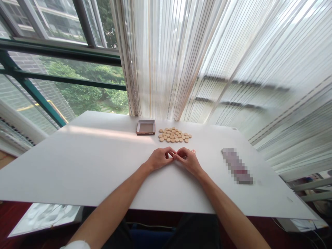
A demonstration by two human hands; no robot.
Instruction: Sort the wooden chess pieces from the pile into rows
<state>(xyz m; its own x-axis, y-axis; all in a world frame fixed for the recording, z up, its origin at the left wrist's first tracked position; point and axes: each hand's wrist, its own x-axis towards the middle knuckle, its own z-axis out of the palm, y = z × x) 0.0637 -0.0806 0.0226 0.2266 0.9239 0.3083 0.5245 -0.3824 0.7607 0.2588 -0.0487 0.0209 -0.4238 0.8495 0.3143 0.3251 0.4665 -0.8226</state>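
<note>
My left hand [160, 158] and my right hand [187, 159] rest on the white table [85, 162], fingertips touching each other in the middle. Both have the fingers curled in a pinch; what they hold, if anything, is too small to make out. A small round disc [193, 150] lies just behind my right hand. Several tan round wooden discs [174, 135] lie flat in a cluster a little beyond the hands. Left of that cluster sits a small square tray [145, 127] with a dark rim.
A flat oblong object [237, 166], blurred out, lies on the table to the right. Sheer striped curtains [207, 62] hang behind the table; a window [64, 69] with green frames is at the left. The table's front edge is close to my body.
</note>
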